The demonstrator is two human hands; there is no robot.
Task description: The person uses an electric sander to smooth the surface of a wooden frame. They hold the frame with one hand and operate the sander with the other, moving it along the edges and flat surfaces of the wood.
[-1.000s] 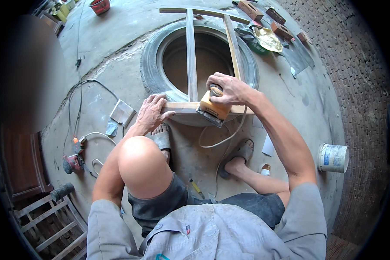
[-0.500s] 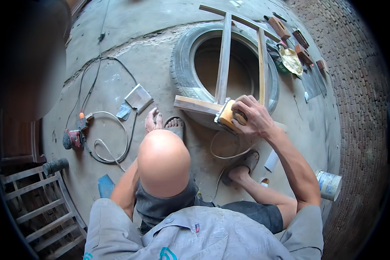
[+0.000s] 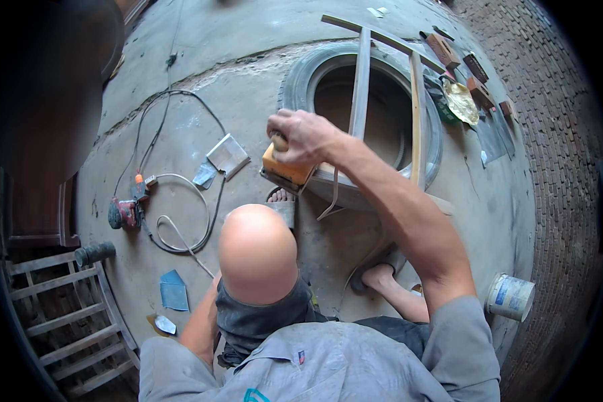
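My right hand point(image 3: 305, 134) is closed around the knob of an orange power sander point(image 3: 289, 169). The sander is at the left end of the near crosspiece of a wooden frame point(image 3: 360, 87), covering that end; contact with the wood is hard to make out. That frame lies across a large tyre point(image 3: 295, 80) on the floor. A pale cord point(image 3: 328, 204) hangs close to the sander. Of my left arm only the forearm point(image 3: 201, 325) shows, and its hand is hidden behind my raised knee.
On the left, a red sander point(image 3: 122, 213) lies among coiled cords, near a flat pale box point(image 3: 228, 157). Blue sandpaper point(image 3: 174, 290) and a slatted wooden piece point(image 3: 63, 325) are at lower left. Bricks point(image 3: 442, 50) sit far right; a white bucket point(image 3: 510, 297) stands at right.
My right hand has carried the sander left along the near crosspiece to its end. My left hand, seen beyond the knee before, has dropped out of sight.
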